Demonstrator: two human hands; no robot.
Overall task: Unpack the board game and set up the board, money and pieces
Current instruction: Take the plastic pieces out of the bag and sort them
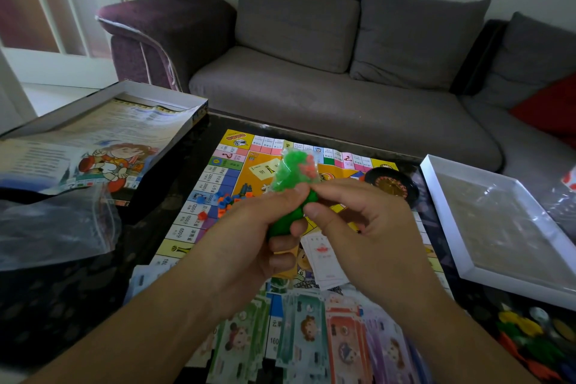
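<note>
A small clear bag of green and red plastic pieces (291, 171) is held up over the game board (230, 162). My left hand (252, 237) grips the bag's lower part. My right hand (361, 221) pinches the bag just beside it. The colourful board lies flat on the dark table. Small blue and orange pieces (223, 199) lie loose on its left side. Paper money (311, 337) in green, teal, red and purple stacks lies along the board's near edge. A stack of white cards (324, 262) sits on the board under my right hand.
A black roulette wheel (392, 185) sits at the board's far right. The open box with a rules sheet (103, 140) and a clear empty bag (53, 224) lie at left. A white box tray (498, 227) and coloured tokens (530, 337) are at right. A grey sofa (311, 72) stands behind.
</note>
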